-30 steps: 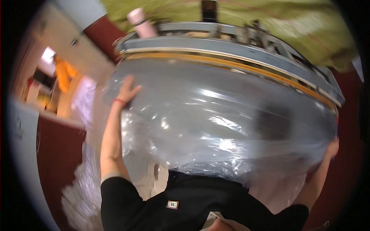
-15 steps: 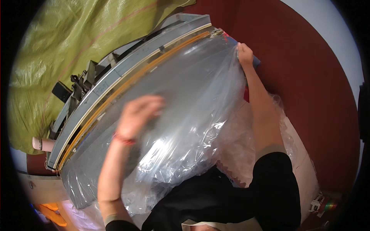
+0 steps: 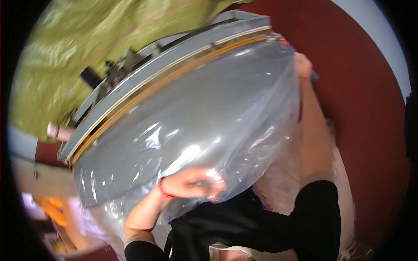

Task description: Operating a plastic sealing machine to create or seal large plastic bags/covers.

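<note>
A large clear plastic bag [image 3: 196, 130] lies spread over a grey machine [image 3: 174, 56] with a long yellow strip [image 3: 165, 82] running along its edge; the bag's far edge reaches that strip and the rest of the sheet billows toward the person.

The left hand [image 3: 196, 183] is at the near edge of the bag, close to the person's chest. Its forearm rises from the lower side of the view, bent at the elbow, and a red band [image 3: 161, 189] sits on the wrist. The fingers [image 3: 213, 182] are curled into the plastic, bunching a fold of it; the picture is blurred here, so how tight the hold is cannot be told.

The right arm is stretched out nearly straight, running along the right side of the bag up to its far corner beside the end of the yellow strip. The right hand [image 3: 303, 65] rests at that corner, touching the edge of the plastic. Whether its fingers are clenched on the bag or only pressed against it cannot be told.

Both arms come out of black short sleeves [image 3: 318, 209]. Beyond the machine, past the yellow strip, lies crumpled green cloth [image 3: 87, 43]. To the right of the bag the floor [image 3: 370, 130] is dark red. More pale crumpled plastic [image 3: 283, 178] lies beneath the right arm, beside the bag's near edge
</note>
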`<state>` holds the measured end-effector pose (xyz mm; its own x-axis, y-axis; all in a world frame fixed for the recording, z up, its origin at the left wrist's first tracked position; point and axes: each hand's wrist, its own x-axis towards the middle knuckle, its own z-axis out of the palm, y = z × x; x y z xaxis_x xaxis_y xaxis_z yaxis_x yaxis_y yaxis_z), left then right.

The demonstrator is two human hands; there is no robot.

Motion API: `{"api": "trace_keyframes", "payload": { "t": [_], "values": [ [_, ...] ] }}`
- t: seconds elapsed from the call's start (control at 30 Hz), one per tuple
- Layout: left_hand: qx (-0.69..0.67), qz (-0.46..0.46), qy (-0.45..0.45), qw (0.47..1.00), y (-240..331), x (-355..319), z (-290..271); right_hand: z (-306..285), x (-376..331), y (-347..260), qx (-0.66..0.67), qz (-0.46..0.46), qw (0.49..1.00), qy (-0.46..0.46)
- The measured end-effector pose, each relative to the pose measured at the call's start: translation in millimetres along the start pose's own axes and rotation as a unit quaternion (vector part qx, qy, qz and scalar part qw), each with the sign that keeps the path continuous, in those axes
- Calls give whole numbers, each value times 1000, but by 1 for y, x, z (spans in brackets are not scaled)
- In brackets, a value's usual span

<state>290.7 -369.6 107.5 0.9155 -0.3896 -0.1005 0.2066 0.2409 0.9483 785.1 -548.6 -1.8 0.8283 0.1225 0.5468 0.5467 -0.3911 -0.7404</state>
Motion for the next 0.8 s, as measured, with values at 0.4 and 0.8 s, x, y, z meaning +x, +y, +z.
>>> {"api": "trace_keyframes", "payload": {
  "t": [0.4, 0.8],
  "values": [
    [233, -151, 818, 503, 47, -521, 23, -3, 30, 50, -186, -20, 976, -116],
    [595, -247, 559, 522, -60, -371, -94, -2, 20, 23, -248, 6, 962, -111]
  ]
}}
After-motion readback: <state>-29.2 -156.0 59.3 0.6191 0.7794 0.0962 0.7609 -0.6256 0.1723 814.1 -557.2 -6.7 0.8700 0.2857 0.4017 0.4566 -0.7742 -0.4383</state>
